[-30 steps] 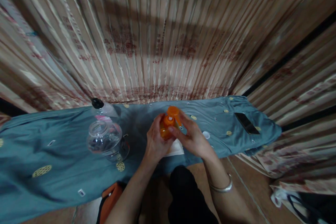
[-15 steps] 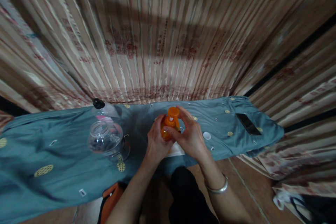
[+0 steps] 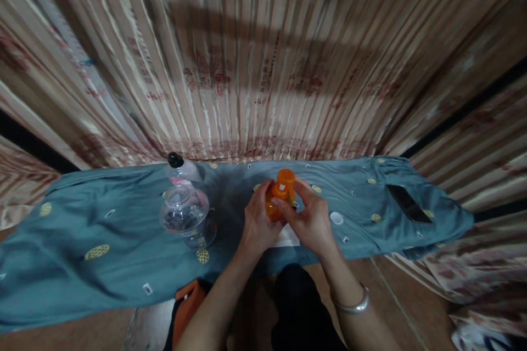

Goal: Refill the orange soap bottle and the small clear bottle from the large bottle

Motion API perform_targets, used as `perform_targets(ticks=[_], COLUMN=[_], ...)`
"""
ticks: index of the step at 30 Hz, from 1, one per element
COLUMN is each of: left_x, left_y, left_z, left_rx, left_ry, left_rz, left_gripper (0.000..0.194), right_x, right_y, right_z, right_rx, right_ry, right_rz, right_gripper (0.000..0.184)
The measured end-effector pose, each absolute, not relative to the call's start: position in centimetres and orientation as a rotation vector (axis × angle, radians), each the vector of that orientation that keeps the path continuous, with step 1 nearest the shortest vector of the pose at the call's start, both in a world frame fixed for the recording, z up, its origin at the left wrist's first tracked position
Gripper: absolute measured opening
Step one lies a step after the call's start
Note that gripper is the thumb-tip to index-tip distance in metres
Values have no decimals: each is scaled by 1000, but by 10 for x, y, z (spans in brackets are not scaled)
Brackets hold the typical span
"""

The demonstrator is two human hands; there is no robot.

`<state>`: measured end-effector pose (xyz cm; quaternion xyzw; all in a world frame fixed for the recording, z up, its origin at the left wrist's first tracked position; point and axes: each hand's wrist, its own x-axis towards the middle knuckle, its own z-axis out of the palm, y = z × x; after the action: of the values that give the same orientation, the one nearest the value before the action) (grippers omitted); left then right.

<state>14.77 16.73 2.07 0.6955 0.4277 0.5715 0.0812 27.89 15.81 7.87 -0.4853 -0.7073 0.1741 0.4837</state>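
Note:
An orange bottle (image 3: 276,204) with an orange cap (image 3: 285,177) stands roughly upright between my hands, above the cloth-covered table. My left hand (image 3: 260,216) is wrapped around the bottle's left side. On the other side, my right hand (image 3: 310,216) has its thumb against the bottle's front and its fingers up behind the neck and cap. The cap sits over the bottle's neck; I cannot tell whether it is loose. Beneath the hands lies a white sheet (image 3: 287,237), partly hidden by them.
A clear plastic jar (image 3: 185,216) stands to the left, with a black-capped clear bottle (image 3: 181,173) behind it. Right of my hands lies a small white disc (image 3: 336,218); farther right is a dark phone (image 3: 407,203). The teal tablecloth (image 3: 135,230) runs along a striped curtain (image 3: 247,66).
The whole view has shifted, so everything appears a little farther right. Both hands keep nearly the same hold on the orange bottle.

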Motion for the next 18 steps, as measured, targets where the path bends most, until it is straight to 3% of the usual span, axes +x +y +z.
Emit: perform_targets(ticks=[11, 18], left_x=[147, 146], left_y=[164, 165], left_z=[13, 15], left_rx=[2074, 2099], left_ry=[1252, 1227], left_rz=[1733, 1718], left_gripper=[51, 51], right_x=[250, 252], right_y=[142, 142], right_z=[67, 63], right_rx=[-1298, -1285], right_ry=[-1527, -1541], right_rz=[116, 348], right_gripper=[29, 41])
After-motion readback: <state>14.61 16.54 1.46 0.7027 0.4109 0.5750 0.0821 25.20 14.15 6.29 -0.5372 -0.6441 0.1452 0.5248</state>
